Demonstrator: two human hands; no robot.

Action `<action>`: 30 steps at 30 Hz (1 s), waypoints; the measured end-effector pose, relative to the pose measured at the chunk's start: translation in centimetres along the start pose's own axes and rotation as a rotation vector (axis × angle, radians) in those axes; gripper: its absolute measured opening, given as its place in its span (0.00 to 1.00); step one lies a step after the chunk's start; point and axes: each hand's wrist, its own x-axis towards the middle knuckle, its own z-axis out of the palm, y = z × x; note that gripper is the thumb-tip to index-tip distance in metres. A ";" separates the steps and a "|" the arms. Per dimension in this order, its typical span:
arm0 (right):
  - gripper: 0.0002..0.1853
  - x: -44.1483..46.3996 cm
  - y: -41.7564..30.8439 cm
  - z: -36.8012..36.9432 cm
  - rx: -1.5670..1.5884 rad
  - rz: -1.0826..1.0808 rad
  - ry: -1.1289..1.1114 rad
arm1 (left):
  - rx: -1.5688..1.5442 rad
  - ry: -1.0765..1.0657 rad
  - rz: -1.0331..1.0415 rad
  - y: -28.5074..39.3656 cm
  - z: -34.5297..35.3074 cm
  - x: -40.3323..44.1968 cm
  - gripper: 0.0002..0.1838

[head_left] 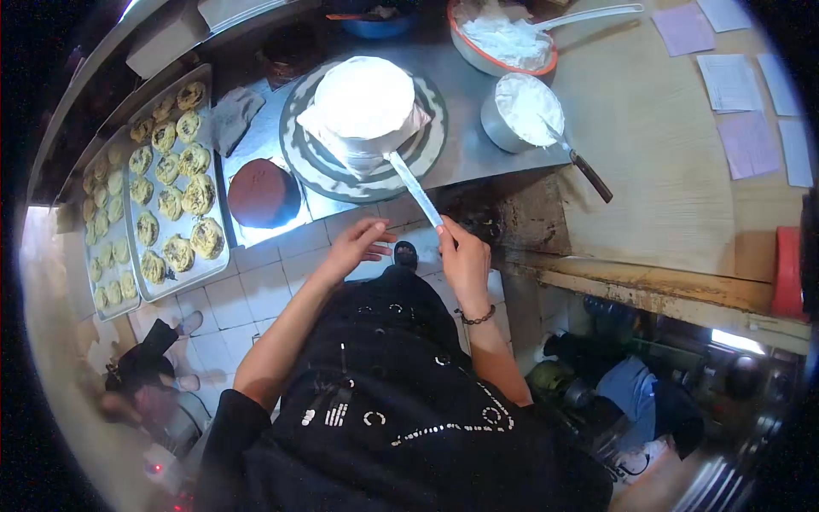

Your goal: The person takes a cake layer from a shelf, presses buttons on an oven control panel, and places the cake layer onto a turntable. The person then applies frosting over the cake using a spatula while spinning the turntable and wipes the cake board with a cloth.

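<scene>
A cake covered in white cream [363,98] stands on a round patterned plate [299,166], with a sheet of paper showing beneath it. My right hand [465,256] grips a flat metal icing spatula [414,188], whose far end meets the lower front side of the cake. In front of the counter edge, my left hand [358,247] hovers with its fingers apart, holding nothing. To the left of the plate lies a round brown cake [260,194], plain on top. A metal pot of white cream [529,109] stands right of the plate, a dark-handled knife or spatula [590,175] resting across its rim.
Trays [223,243] of swirled pastries line the left side. A red-rimmed bowl of cream [503,43] with a white-handled utensil sits at the back, beside a blue bowl [375,26]. A grey cloth [235,118] lies near the trays. Paper sheets [734,81] cover the wooden table's right end.
</scene>
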 end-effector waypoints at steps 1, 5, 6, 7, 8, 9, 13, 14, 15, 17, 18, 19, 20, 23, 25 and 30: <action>0.15 0.0 0.2 0.1 -0.003 -0.002 0.000 | -0.008 0.028 -0.003 0.1 -0.2 0.0 0.31; 0.15 -0.3 -0.6 -0.1 0.013 -0.037 -0.025 | -0.060 0.128 0.011 0.7 -1.0 -0.4 0.31; 0.15 -0.3 -0.7 0.0 0.024 -0.040 -0.028 | -0.076 0.152 0.021 0.9 -1.2 -0.6 0.30; 0.15 -0.5 -0.7 0.2 0.036 -0.044 -0.030 | -0.109 0.183 0.048 1.0 -1.6 -0.6 0.30; 0.15 -0.6 -0.7 0.5 0.046 -0.048 -0.033 | -0.142 0.213 0.075 1.1 -2.0 -0.6 0.29; 0.15 -0.7 -0.7 0.7 0.048 -0.056 -0.036 | -0.175 0.243 0.101 1.4 -2.3 -0.6 0.28; 0.16 -1.0 -0.6 0.7 0.131 -0.094 -0.094 | -0.305 0.272 0.255 2.6 -4.2 -0.8 0.29; 0.16 -1.1 -0.6 0.5 0.173 -0.105 -0.120 | -0.301 0.276 0.256 2.5 -4.1 -0.7 0.28; 0.17 -1.2 -0.9 -0.2 0.254 0.008 -0.187 | -0.297 0.279 0.258 2.4 -4.1 -0.8 0.27; 0.19 -1.2 -0.3 -2.4 0.348 0.115 -0.216 | -0.279 0.291 0.269 2.6 -3.6 -1.2 0.28; 0.21 -1.0 0.5 -3.1 0.360 0.108 -0.179 | -0.272 0.301 0.257 2.4 -3.6 -1.4 0.28; 0.23 -0.4 2.5 -3.6 0.297 -0.019 -0.036 | -0.264 0.304 0.243 2.2 -3.6 -1.4 0.29; 0.25 0.1 4.2 -4.1 0.186 -0.093 0.098 | -0.255 0.301 0.228 1.9 -3.5 -1.2 0.30; 0.32 2.9 5.2 -6.6 -0.268 -0.157 0.488 | -0.292 0.299 0.176 1.3 -3.0 -0.6 0.32; 0.36 4.8 7.1 -6.4 -0.411 -0.107 0.480 | -0.274 0.349 0.168 1.8 -2.0 -0.3 0.31; 0.39 1.3 9.7 -5.5 -0.135 0.135 0.295 | -0.200 0.393 0.249 1.5 -4.8 0.9 0.24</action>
